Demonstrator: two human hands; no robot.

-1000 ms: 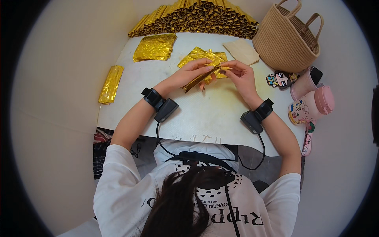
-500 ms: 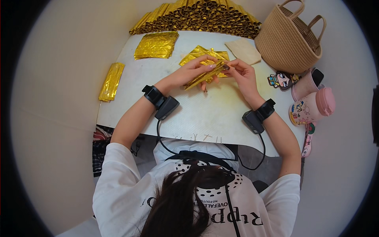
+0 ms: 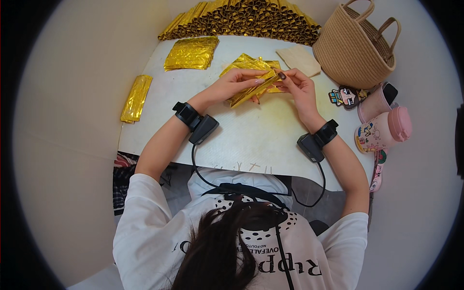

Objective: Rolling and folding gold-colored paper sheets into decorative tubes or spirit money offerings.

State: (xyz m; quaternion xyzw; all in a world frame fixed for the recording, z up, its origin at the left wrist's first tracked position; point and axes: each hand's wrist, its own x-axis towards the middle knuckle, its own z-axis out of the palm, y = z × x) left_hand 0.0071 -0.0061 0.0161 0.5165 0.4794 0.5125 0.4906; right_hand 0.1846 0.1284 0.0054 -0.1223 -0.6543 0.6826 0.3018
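Between my two hands is a folded piece of gold foil paper (image 3: 252,94), held above the white table and tilted up to the right. My left hand (image 3: 237,83) grips its left side, thumb on top and fingers behind. At its upper right end my right hand (image 3: 296,84) pinches the edge between thumb and fingers. Behind the hands lies a loose pile of gold foil sheets (image 3: 246,61), partly covered by them. A neat stack of gold sheets (image 3: 191,53) sits farther left, and a narrow folded gold stack (image 3: 136,99) rests by the left edge.
Many rolled gold pieces (image 3: 241,19) are heaped along the back. A beige sheet (image 3: 299,60) lies before a woven basket (image 3: 353,46) at the back right. On the right stand a pink cup (image 3: 374,104), a pink-lidded bottle (image 3: 379,131) and a cartoon figure (image 3: 344,96). Cables hang from both wrist devices.
The foil piece has turned slightly in my hands and its folded face now shows wider. My right thumb has shifted a little up along its end. Both hands keep hold.
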